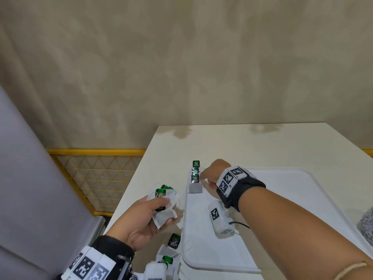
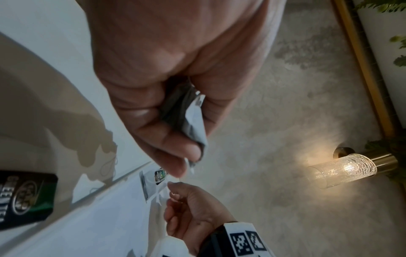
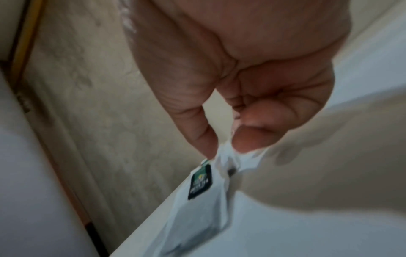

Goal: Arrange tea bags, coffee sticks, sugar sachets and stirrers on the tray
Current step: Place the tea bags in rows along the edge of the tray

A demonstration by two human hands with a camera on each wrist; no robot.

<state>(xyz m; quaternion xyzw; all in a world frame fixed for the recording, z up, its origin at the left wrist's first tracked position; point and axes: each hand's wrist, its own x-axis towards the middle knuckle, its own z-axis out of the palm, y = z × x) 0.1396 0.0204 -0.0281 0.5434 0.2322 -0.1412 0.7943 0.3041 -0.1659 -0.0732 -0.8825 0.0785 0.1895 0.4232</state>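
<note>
A white tray [image 1: 282, 199] lies on the white table [image 1: 242, 142]. Along the tray's far left edge stands a short row of tea bags [image 1: 195, 175] with green tags. My right hand [image 1: 204, 175] is right beside that row. In the right wrist view its thumb and forefinger [image 3: 224, 147] pinch the white paper of a tea bag [image 3: 197, 205] lying at the tray's edge. My left hand [image 1: 163, 209] hovers over the table left of the tray and grips a bunch of tea bags [image 1: 161, 196], also seen squeezed in the fingers [image 2: 191, 120]. Loose tea bags [image 1: 174, 241] lie on the table below it.
A yellow mesh railing [image 1: 96, 174] and a grey panel [image 1: 30, 178] stand left of the table. A grey patterned object [image 1: 366, 223] sits at the right edge past the tray. A lit wall lamp [image 2: 344, 170] shows in the left wrist view.
</note>
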